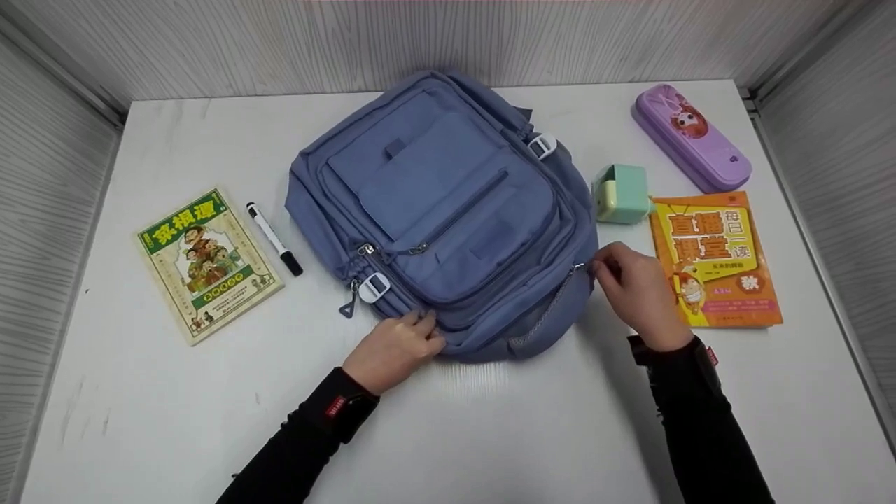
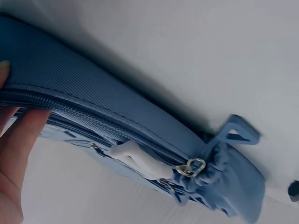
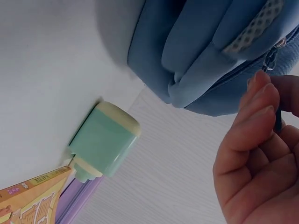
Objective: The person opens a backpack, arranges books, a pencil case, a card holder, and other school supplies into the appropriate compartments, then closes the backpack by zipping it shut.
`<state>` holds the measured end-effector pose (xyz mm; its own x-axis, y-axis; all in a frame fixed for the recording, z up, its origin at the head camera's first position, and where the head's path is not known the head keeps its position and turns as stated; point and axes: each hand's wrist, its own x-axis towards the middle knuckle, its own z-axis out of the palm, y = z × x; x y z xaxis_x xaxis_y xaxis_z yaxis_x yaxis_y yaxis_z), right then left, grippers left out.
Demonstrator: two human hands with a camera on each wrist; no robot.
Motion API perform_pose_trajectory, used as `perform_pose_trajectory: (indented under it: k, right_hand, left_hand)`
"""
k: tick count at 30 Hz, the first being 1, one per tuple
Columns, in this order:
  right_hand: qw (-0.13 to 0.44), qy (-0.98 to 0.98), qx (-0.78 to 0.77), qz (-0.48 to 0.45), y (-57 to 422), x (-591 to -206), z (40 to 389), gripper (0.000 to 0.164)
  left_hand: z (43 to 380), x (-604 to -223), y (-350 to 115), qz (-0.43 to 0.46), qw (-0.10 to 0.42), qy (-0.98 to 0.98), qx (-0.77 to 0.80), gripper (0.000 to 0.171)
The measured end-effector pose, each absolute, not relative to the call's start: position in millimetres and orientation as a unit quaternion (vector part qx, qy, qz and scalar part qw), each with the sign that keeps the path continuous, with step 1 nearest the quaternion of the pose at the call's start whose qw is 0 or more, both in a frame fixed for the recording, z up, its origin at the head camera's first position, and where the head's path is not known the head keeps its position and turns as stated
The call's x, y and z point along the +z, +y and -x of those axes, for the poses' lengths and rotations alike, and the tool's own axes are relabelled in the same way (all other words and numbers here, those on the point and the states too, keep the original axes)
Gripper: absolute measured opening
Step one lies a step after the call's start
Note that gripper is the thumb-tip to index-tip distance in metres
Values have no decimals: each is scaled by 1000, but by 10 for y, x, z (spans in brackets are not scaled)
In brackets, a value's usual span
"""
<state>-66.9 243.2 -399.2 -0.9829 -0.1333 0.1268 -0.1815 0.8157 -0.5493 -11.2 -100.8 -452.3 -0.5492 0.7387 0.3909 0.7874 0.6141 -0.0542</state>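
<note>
A blue backpack [image 1: 437, 168] lies tilted on the white table, its front pocket side up. Along its near edge my left hand [image 1: 394, 352] pinches the fabric by the zipper [image 2: 88, 116], the thumb on one side and fingers on the other. At the backpack's right side my right hand [image 1: 640, 294] pinches a zipper pull [image 3: 270, 60] between thumb and fingers, which partly hide the tab. The metal slider [image 1: 577, 267] sits just beside those fingertips. A grey mesh-patterned strip [image 3: 254, 28] shows near it. White buckles [image 1: 374, 288] sit on the straps.
Left of the backpack lie a green-and-cream book [image 1: 210, 266] and a white marker [image 1: 273, 238] with black ends. To the right are a mint green box-shaped item [image 1: 630, 192], a purple pencil case [image 1: 689, 140] and an orange book [image 1: 721, 262]. Grey panels [image 1: 231, 49] border the table.
</note>
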Motion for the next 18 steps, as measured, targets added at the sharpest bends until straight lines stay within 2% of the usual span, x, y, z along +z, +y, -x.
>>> perform_pose_trajectory:
  k: [7, 18]
  right_hand:
    - [86, -949, 297, -69, 2479, -4023, 662, 9]
    - [30, -951, 304, -45, 2444, -3983, 579, 11]
  left_hand:
    - [217, -4565, -1315, 418, 190, -883, -95, 5]
    - [210, -4532, -1473, 332, 191, -917, -108, 13]
